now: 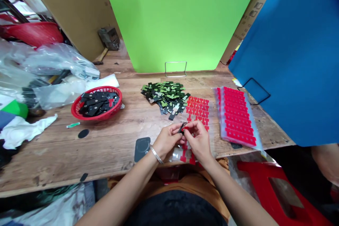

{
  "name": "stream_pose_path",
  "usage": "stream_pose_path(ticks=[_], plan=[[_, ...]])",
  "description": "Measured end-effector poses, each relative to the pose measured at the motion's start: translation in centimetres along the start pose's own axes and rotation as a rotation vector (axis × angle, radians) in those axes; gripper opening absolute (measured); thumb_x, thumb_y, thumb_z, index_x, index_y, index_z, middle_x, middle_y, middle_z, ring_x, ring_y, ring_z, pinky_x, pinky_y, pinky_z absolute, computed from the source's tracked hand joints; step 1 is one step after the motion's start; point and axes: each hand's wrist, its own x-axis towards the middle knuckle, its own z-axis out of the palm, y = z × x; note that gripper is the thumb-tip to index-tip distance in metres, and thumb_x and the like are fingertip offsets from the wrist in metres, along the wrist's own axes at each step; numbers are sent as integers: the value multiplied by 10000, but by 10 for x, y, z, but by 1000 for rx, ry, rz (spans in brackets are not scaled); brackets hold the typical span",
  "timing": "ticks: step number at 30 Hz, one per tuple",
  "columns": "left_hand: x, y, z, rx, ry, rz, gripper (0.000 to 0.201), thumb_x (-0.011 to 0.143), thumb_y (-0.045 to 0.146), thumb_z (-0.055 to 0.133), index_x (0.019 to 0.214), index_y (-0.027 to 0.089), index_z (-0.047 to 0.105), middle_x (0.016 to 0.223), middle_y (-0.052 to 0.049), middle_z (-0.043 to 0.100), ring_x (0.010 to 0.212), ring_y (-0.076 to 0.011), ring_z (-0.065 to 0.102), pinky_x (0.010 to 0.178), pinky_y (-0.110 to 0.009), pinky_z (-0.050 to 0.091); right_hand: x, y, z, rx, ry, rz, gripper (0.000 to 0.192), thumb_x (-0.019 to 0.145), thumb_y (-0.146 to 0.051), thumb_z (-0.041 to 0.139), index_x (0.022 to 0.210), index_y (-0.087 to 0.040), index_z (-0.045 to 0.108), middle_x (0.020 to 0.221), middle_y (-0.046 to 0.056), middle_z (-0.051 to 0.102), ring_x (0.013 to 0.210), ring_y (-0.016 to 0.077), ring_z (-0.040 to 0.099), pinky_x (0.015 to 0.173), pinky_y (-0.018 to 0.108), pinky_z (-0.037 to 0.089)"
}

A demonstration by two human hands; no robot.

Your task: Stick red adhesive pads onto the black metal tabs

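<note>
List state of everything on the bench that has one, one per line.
left hand: pinching a small black piece
right hand: fingertips on the same piece, at a red sticker
red basket: upright, holds black pieces
black-green parts pile: loose heap on table
red sticker sheet: flat, partly peeled near the hands
sticker sheet stack: flat, looks full
hammer: lying by the cardboard

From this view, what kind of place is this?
Probably a small manual assembly bench: wooden table, a pile of small black parts, red sticker sheets, and a red basket of more parts.
</note>
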Motion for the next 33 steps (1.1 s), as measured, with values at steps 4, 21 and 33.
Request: stream_pose_path(ticks=[4,21,33], plan=[[0,0,0,10,-7,-2,385,653,71,631,1035,111,604,865,-64,675,588,-70,569,572,-175,470,-1,1,0,-34,6,-16,72,742,-192,541,806,-193,509,769,-1,570,619,107,555,571,220,471],[4,-10,-3,88,82,137,321,701,243,642,994,111,625,725,-26,651,502,-57,520,482,-160,434,-7,-6,0,-268,11,-184,74,810,-227,512,854,-191,559,774,13,589,670,129,558,625,244,454],[4,-8,3,104,57,157,369,745,260,599,1073,93,578,671,-46,644,571,-97,571,499,-169,429,9,-17,-9,-289,91,-200,84,805,-206,508,746,-178,561,932,60,509,828,153,536,571,232,452]])
